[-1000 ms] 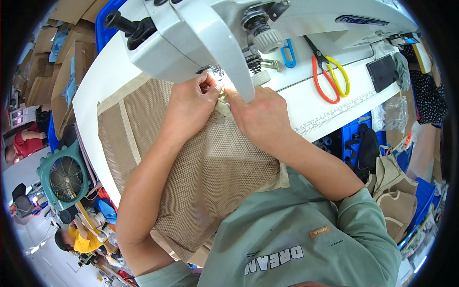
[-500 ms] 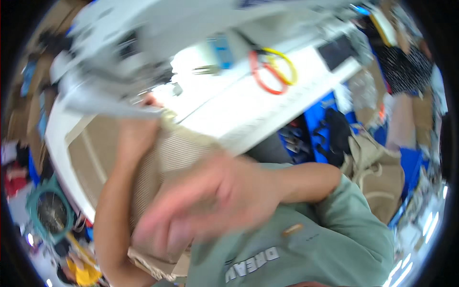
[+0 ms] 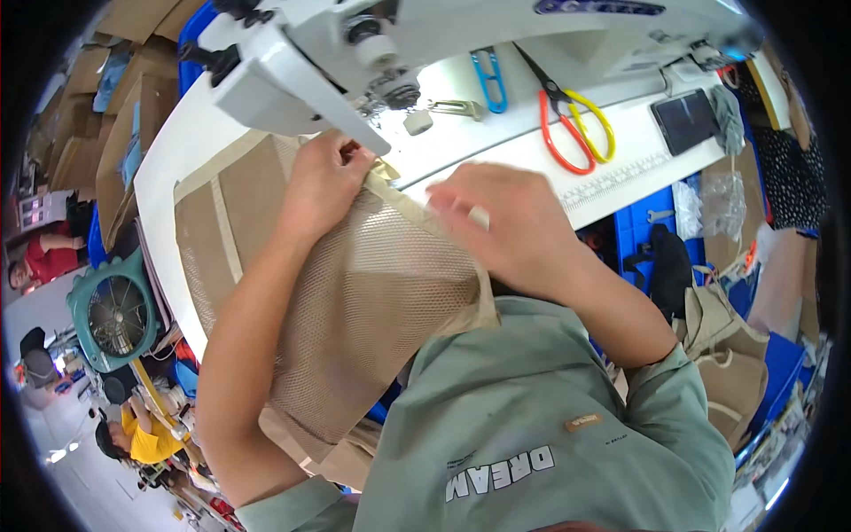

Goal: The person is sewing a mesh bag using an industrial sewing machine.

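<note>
One hand (image 3: pixel 321 188), the left, pinches the mesh fabric (image 3: pixel 359 310) by the sewing machine (image 3: pixel 282 89), presumably to steady its edge, while the right hand (image 3: pixel 510 222) hovers, fingers loosely apart.

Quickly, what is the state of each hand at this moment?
Left hand: closed, apparently pinching the beige mesh fabric by its edge.
Right hand: half curled, blurred; its grip cannot be told.

The shirt (image 3: pixel 523 381) is sage green, with short, loose sleeves (image 3: pixel 678 395). It bears bold white, dark-edged lettering (image 3: pixel 499 474), and farther right a small brown patch (image 3: pixel 583 423) beside fine dark print (image 3: pixel 616 439). Left hand (image 3: pixel 321 186) and right hand (image 3: pixel 514 222) are bare.
</note>
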A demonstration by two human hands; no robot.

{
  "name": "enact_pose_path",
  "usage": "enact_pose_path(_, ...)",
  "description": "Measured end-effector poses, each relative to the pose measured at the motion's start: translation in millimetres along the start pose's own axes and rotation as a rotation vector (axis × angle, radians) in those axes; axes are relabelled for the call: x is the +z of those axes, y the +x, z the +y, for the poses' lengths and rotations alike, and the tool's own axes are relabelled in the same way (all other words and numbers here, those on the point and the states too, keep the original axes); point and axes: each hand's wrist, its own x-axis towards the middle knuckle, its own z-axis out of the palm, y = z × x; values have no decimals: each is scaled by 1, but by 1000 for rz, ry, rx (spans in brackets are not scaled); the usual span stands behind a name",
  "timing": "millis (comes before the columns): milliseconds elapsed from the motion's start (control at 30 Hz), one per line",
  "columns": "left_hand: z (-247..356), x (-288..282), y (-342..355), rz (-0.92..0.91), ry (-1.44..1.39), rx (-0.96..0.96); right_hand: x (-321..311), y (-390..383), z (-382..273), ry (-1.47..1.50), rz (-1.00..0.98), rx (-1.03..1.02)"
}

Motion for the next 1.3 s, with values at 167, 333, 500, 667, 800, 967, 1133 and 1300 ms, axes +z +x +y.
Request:
enact_pose_path(167,6,-3,-1,-20,-56,-4,39,21,42,-191,33,-51)
enact_pose_path(333,4,-8,4,-70,-11,-57,52,30,44,-376,-23,-209)
enact_pose_path(500,5,-4,6,-26,-24,3,50,29,42,-431,-87,-205)
enact_pose_path(667,12,-5,8,-44,11,-51,52,30,43,-446,-106,-244)
enact_pose_path(800,13,-8,10,-78,21,-63,48,35,48,-527,-155,-332)
enact_pose_path(967,12,-7,9,-44,-31,-19,46,38,51,-525,-244,-362)
enact_pose_path(1133,10,-10,6,-49,-74,-41,47,39,54,-565,-268,-396)
enact_pose_path(1300,7,-11,8,-71,-48,-39,48,41,57,-570,-297,-404)
